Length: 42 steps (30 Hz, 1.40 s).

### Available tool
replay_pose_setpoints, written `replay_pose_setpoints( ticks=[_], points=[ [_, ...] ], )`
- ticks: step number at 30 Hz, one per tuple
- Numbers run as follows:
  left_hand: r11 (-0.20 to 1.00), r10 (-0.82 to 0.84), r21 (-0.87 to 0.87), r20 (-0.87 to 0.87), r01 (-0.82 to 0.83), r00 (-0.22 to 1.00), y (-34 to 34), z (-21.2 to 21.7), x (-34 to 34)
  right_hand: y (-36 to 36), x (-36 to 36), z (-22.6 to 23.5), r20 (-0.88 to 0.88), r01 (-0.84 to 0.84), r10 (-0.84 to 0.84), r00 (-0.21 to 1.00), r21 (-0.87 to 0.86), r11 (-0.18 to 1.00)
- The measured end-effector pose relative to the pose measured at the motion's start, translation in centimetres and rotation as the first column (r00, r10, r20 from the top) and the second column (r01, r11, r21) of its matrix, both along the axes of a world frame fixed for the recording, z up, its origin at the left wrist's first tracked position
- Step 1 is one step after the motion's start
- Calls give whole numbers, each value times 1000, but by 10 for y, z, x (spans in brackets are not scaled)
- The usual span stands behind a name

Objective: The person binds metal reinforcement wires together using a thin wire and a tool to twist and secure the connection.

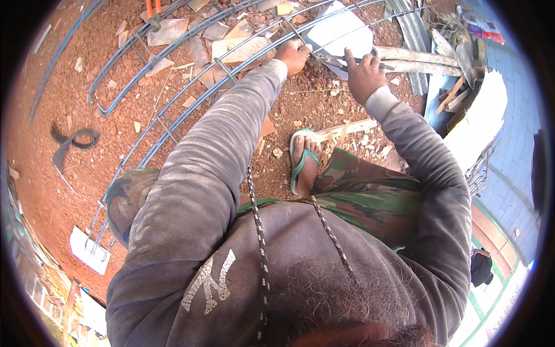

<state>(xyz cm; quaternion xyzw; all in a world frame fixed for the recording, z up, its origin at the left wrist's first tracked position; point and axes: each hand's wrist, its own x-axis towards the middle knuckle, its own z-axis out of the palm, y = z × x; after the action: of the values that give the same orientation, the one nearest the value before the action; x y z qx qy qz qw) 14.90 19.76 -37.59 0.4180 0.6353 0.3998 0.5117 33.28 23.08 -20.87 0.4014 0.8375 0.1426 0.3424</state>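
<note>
Grey-brown sweatshirt sleeves [196,156] stretch past camouflage trousers [370,194] and a foot in a green-strapped flip-flop [297,168] on red-brown earth [63,194]. The right hand [365,76] is closed round a slim dark metal hand tool [335,58], held over the near edge of a white angular panel [347,34]. The left hand [292,56] bends its fingers at a long bluish-grey steel-rod cage [230,74], just beside the panel's left edge; whether they pinch a rod, I cannot tell. The cage curves across the earth, near broken flat tile pieces [237,51]. Right of the panel lie pale wooden poles [416,54] and a grey corrugated metal sheet [409,29]
</note>
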Motion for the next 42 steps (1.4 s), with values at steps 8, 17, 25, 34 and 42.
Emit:
replay_pose_setpoints(
  ticks=[8, 17, 25, 34, 42],
  points=[
    [997, -50, -57, -37, 48, 998, 3, -5, -1, -5, -1, -5, 6, -30, 29, 1000, 41, 999],
    [1000, 8, 27, -51, -7, 999, 1, -4, -3, 0, -9, 0, -29, 15, -15, 999, 8, 1000],
    [1000, -5, -29, -52, 3, 999, -1, 5, -4, -2, -3, -7, 7, -57, 56, 998, 79, 995],
    [1000, 10, 9, -107, -9, 994, -5, 18, -2, 4, 5, 13, -89, 0, -6, 996, -67, 998],
    [999, 39, 6, -53, -39, 998, -9, 18, 1, 32, 30, -15, 57, 507, -890, 452, -837, 204]
  ],
)
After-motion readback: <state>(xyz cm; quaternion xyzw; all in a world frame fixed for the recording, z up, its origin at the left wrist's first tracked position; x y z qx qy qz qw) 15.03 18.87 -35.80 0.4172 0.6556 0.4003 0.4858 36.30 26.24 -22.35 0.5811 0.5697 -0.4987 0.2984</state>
